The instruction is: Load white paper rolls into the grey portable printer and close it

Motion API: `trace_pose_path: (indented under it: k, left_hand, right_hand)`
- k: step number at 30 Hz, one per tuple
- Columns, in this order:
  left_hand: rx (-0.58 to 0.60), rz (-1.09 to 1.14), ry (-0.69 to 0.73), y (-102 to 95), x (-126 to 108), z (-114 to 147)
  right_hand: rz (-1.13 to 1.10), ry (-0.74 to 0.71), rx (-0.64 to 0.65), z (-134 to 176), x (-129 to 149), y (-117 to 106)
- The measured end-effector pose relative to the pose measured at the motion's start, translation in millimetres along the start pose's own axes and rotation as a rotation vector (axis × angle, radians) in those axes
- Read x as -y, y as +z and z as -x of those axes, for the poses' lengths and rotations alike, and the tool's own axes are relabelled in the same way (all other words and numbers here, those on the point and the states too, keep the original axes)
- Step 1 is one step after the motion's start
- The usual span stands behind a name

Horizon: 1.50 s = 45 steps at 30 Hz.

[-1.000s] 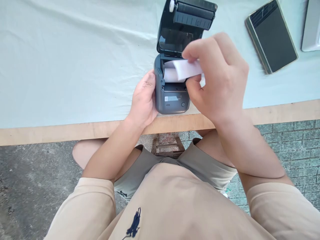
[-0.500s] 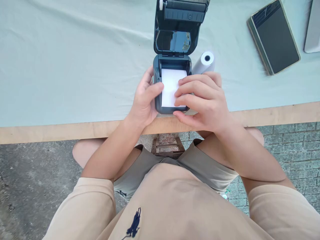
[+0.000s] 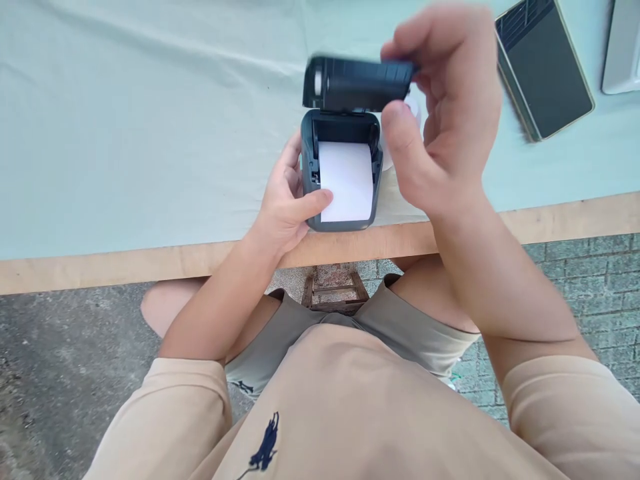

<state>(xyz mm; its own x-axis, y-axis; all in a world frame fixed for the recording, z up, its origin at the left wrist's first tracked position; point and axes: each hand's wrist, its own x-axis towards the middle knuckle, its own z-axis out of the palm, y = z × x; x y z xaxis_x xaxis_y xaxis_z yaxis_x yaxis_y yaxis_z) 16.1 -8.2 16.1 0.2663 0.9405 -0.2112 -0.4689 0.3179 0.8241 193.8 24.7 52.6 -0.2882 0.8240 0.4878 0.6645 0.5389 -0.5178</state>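
Observation:
A small dark label printer (image 3: 341, 225) stands near the table's front edge, its compartment facing up. White paper (image 3: 347, 180) lies across the compartment and reaches the printer's front rim. My left hand (image 3: 287, 200) grips the printer's left side, with the thumb pressed on the paper's left edge. The hinged printer lid (image 3: 365, 83) is partly raised at the back. My right hand (image 3: 445, 107), slightly blurred, has its fingers and thumb around the lid's right end. Behind that hand, a white paper roll (image 3: 413, 105) is mostly hidden.
A dark-screened phone (image 3: 547, 70) lies at the right on the pale green cloth (image 3: 150, 133). Beyond it, a light grey object (image 3: 623, 53) is cut off by the frame. The wooden table edge (image 3: 125, 265) runs in front of my body.
My right hand has left the paper and moved up to the lid. The lid has swung down from fully open to partly closed. My left hand stays on the printer.

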Motion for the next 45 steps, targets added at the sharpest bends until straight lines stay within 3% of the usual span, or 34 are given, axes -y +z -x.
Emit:
trace_pose_path:
  k: [3, 7, 11, 15, 18, 25, 30, 36, 45]
  left_hand:
    - [-0.001, 0.027, 0.005, -3.5, 3, -1]
    - [0.071, 0.083, 0.052, -7.9, 7, -5]
    - [0.009, 0.08, 0.022, -3.1, 3, -5]
    - [-0.037, 0.074, 0.005, 4.6, -2, -1]
    - [-0.024, 0.085, 0.018, 5.6, -2, 0]
    - [-0.072, 0.08, 0.005, 4.6, -1, -1]
    - [-0.004, 0.084, 0.064, 0.0, 3, -2]
    - [0.072, 0.063, 0.114, -8.5, 8, -5]
    - [0.093, 0.07, 0.124, -6.8, 9, -6]
  right_hand:
    - [-0.138, -0.127, -0.07, 17, 4, 5]
    - [-0.09, -0.2, -0.034, 30, 4, 11]
    - [-0.08, -0.225, -0.034, 30, 2, 11]
    - [-0.004, -0.241, -0.116, 29, 0, 10]
    - [0.027, -0.257, -0.119, 28, -1, 10]
    - [0.096, -0.21, -0.037, 26, -4, 11]
    - [-0.033, -0.129, -0.032, 26, -6, 3]
    - [-0.025, 0.091, 0.147, 23, -12, -8]
    - [-0.039, 0.126, 0.279, 16, -13, -14]
